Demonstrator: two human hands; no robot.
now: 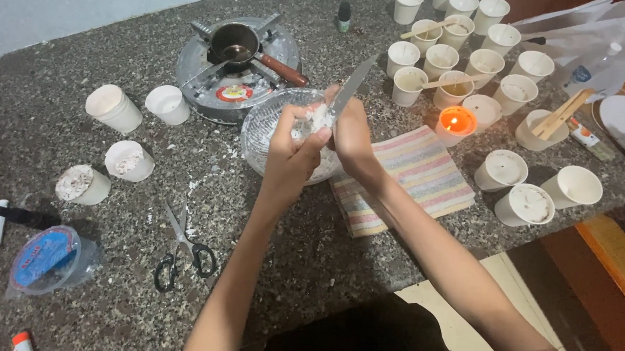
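My left hand (291, 148) grips a lump of white wax (320, 117) over a clear glass bowl (262, 128) that holds white shavings. My right hand (351, 131) is closed on a knife (351, 86), whose blade points up and away and meets the wax lump. Both hands hover together above the bowl's right side. A striped cloth (411, 176) lies on the speckled stone counter (112, 258) just right of the bowl, under my right forearm.
A small stove with a little pan (237, 44) stands behind the bowl. Many white paper cups (486, 60) crowd the back right, with a lit candle (455, 122) among them. Several more cups (112, 107) sit at left. Scissors (183, 250) and a lidded tub (45, 258) lie near the front left.
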